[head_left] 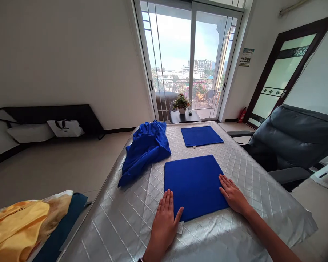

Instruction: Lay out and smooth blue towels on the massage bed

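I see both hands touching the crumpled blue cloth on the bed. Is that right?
Not quite. The head view shows the left hand and right hand touching the flat square blue cloth. The crumpled blue cloth lies beside it, on the bed.

A room in a home; a quilted silver cover, leather recliner and sliding balcony door show it.
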The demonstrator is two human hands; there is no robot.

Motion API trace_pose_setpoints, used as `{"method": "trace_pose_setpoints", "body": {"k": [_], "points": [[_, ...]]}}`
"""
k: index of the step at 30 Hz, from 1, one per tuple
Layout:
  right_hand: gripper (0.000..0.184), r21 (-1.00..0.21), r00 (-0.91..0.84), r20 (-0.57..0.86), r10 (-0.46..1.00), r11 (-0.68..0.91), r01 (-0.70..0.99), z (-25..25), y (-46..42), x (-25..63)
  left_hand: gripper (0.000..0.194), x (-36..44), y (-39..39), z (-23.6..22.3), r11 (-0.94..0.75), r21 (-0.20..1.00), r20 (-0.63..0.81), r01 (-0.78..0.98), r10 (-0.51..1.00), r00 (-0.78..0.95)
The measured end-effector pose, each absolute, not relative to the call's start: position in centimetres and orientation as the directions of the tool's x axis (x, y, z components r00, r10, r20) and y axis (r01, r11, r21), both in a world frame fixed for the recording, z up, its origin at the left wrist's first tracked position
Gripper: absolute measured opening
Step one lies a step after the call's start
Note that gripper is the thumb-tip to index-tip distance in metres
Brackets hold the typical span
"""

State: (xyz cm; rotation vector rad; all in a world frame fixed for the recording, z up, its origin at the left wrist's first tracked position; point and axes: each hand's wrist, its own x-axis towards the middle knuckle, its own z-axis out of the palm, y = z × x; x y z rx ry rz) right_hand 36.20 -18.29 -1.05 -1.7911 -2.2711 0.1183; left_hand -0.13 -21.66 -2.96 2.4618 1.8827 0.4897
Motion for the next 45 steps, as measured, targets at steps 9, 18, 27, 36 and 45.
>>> {"method": "trace_pose_setpoints", "body": {"k": [9,18,27,36,45], "points": [[0.062,-0.246,-0.205,0.16,0.966,0.24,0.939,-0.6,-21.4,35.5,0.077,-1.3,-21.4,-2.6,-0.285,0.131,0.24,0.949,0.938,0.249],[0.061,-0.241,-0.175,0.129,0.976,0.202,0.949,-1.4,-21.8,35.4,0.068,12.9,-19.4,0.9,-0.531,0.176,0.183,0.829,0.845,0.503],[0.061,-0.248,-0.172,0.046,0.984,0.178,0.952,-1.3,-21.8,35.5,0.07,17.5,-20.5,0.6,-0.605,0.199,0.168,0.771,0.796,0.582],[0.064,-0.272,-0.157,0.082,0.984,0.174,0.947,-1.9,-21.9,35.4,0.075,6.5,-23.1,-2.0,-0.327,0.101,0.127,0.94,0.941,0.313],[0.064,-0.253,-0.15,0.084,0.985,0.167,0.953,-2.0,-21.9,35.5,0.066,-1.5,-26.2,-3.4,-0.327,0.081,0.196,0.942,0.932,0.306]]}}
